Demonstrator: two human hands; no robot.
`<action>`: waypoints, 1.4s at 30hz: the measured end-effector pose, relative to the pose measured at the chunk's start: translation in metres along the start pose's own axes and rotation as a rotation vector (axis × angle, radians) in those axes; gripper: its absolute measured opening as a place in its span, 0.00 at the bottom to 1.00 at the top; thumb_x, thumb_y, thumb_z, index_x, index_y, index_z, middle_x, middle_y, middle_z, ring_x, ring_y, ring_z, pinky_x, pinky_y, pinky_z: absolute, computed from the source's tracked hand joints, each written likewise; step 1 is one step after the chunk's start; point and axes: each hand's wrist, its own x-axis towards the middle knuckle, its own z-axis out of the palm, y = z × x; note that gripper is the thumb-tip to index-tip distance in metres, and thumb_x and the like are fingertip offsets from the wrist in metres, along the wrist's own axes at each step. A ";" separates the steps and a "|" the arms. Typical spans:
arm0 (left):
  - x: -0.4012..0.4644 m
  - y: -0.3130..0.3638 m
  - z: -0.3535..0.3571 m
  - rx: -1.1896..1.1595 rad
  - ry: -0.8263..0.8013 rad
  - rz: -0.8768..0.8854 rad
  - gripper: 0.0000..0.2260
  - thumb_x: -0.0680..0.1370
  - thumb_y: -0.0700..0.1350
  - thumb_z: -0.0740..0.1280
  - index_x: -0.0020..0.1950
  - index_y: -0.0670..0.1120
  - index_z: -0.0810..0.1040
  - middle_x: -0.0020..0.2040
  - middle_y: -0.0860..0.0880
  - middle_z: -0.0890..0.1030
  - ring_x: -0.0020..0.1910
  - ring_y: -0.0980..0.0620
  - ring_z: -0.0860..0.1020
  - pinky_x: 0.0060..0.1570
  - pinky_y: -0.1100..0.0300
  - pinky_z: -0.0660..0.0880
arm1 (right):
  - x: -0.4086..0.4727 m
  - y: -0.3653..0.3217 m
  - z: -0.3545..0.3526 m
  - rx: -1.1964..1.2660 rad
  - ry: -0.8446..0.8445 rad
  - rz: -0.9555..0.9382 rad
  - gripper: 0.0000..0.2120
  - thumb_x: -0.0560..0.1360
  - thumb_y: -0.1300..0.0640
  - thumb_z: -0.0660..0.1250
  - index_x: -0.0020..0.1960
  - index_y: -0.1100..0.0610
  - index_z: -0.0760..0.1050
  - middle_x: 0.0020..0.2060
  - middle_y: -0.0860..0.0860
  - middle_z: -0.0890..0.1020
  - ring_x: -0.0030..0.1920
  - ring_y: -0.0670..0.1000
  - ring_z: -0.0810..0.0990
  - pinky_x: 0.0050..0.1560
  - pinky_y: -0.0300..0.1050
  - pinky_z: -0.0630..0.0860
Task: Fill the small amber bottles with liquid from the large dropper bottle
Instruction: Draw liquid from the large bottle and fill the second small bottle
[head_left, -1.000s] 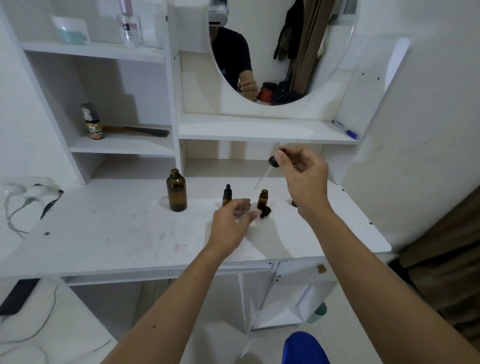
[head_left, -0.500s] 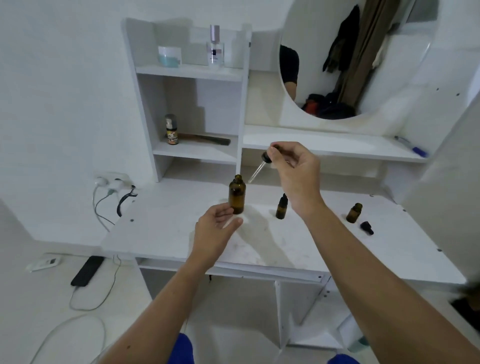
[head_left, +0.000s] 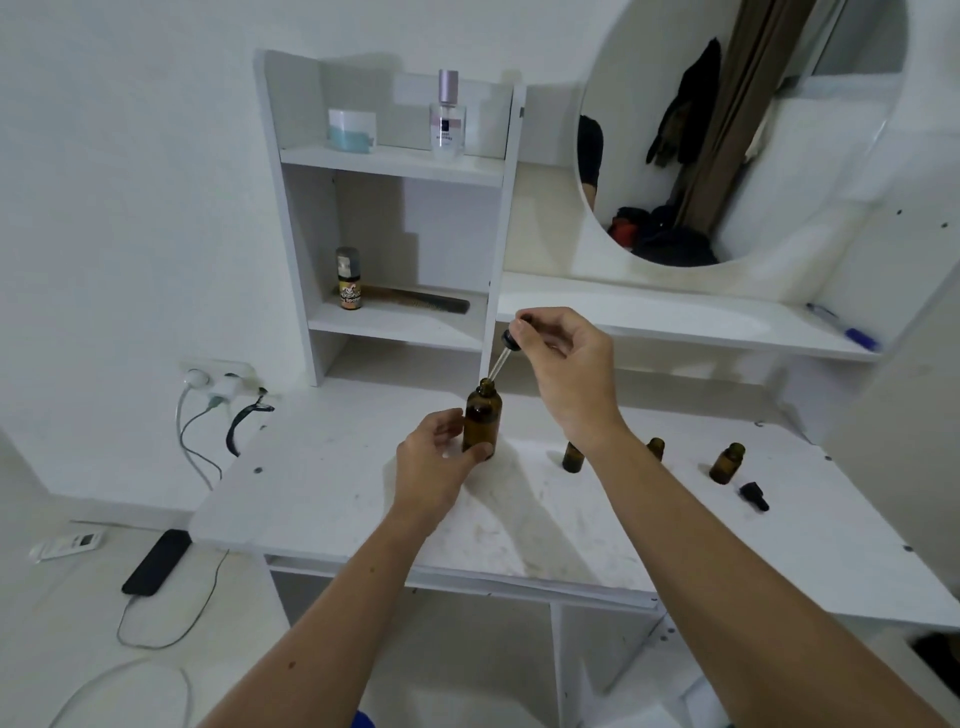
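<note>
The large amber bottle (head_left: 482, 421) stands open on the white desk (head_left: 322, 488). My left hand (head_left: 434, 467) grips its lower body with thumb and fingers. My right hand (head_left: 563, 364) pinches the black bulb of the glass dropper (head_left: 501, 358), whose tip slants down into the bottle's neck. Three small amber bottles stand to the right: one (head_left: 572, 457) partly hidden behind my right wrist, one (head_left: 655, 448) just past my forearm, and one open (head_left: 726, 462). A black dropper cap (head_left: 754, 495) lies beside the last one.
Behind the desk rises a shelf unit holding a spray can (head_left: 348, 279), a comb (head_left: 421, 300), a jar (head_left: 351, 130) and a perfume bottle (head_left: 448, 117). A round mirror (head_left: 727, 130) hangs right of it. On the ledge below lies a pen (head_left: 847, 328). Phone (head_left: 156, 561) and cables lie on the floor, left.
My head turned left, shifting the view. My left hand moved from hovering open to gripping the large bottle. My right hand carried the dropper over, and its tip now enters the bottle's neck.
</note>
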 end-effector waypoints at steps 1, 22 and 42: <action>0.001 0.000 0.002 0.004 -0.004 0.011 0.25 0.71 0.40 0.80 0.67 0.45 0.80 0.59 0.52 0.84 0.59 0.54 0.81 0.64 0.58 0.77 | 0.002 0.002 0.001 -0.017 -0.011 0.003 0.06 0.79 0.62 0.75 0.56 0.60 0.85 0.46 0.49 0.88 0.48 0.41 0.88 0.53 0.34 0.81; 0.004 -0.002 0.004 0.034 -0.004 0.013 0.20 0.75 0.38 0.76 0.66 0.46 0.80 0.56 0.53 0.83 0.56 0.56 0.80 0.61 0.63 0.77 | 0.000 0.031 0.020 -0.304 -0.124 0.096 0.01 0.79 0.61 0.76 0.47 0.57 0.86 0.42 0.48 0.88 0.47 0.48 0.87 0.57 0.46 0.85; 0.002 -0.001 0.005 0.044 0.005 0.036 0.19 0.75 0.37 0.76 0.64 0.45 0.80 0.55 0.53 0.84 0.55 0.55 0.81 0.61 0.61 0.78 | 0.003 0.008 0.003 -0.209 -0.093 -0.020 0.05 0.77 0.58 0.77 0.53 0.57 0.86 0.46 0.46 0.88 0.49 0.42 0.87 0.55 0.34 0.82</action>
